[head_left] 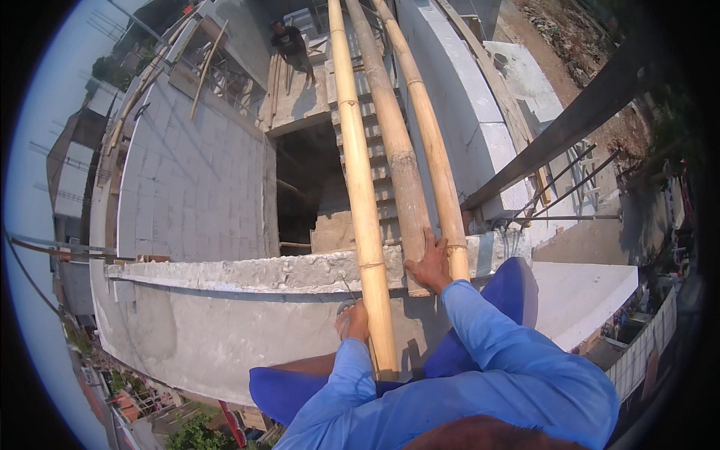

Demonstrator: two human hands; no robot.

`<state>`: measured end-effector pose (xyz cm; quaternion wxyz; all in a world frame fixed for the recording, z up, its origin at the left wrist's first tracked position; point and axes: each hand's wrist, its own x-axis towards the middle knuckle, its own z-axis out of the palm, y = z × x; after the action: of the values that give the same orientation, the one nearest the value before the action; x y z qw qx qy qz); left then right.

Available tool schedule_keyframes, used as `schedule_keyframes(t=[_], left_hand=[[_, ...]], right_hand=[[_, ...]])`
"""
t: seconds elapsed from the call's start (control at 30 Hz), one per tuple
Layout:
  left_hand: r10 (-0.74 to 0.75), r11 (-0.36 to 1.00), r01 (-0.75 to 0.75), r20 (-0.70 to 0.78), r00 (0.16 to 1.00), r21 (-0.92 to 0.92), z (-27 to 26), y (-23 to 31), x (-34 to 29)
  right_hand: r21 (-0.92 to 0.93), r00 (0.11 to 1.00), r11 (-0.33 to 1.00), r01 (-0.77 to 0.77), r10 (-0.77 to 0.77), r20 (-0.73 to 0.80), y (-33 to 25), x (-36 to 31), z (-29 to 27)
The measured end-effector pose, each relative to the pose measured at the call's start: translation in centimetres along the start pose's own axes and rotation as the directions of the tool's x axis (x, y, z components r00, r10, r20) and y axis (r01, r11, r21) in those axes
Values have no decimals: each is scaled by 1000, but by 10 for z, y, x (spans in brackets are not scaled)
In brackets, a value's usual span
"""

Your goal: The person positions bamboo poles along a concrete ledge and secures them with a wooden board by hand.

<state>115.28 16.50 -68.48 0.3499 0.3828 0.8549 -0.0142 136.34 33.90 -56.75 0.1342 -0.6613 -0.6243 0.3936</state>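
Three long bamboo poles reach from the wall beneath me toward the far end. The left pole (358,191) is pale yellow and comes nearest to my body. Beside it lie a browner middle pole (390,124) and a right pole (435,142). My right hand (430,264) is on the near end of the middle pole, its thumb across the top and its other fingers along the side facing the right pole. Low against the left side of the yellow pole is my left hand (355,321); its fingers are mostly hidden, so its grip is unclear.
I am above a rough concrete wall top (247,274). Beyond it drops a dark stair opening (307,176) with concrete steps. A person (290,46) stands on the far landing. A dark beam (562,131) slants at right, near thin metal bars (574,184).
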Motion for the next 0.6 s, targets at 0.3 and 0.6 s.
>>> schedule_keyframes(t=[0.3,0.6], left_hand=[[388,773,-561,-480,787,-296,-73,189,-55],[207,859,-362,-402,892,-361,-10,234,-43]], right_hand=[[14,994,998,68,-67,-86,3,-5,5],[136,888,976,171,-93,-450,47,7,14]])
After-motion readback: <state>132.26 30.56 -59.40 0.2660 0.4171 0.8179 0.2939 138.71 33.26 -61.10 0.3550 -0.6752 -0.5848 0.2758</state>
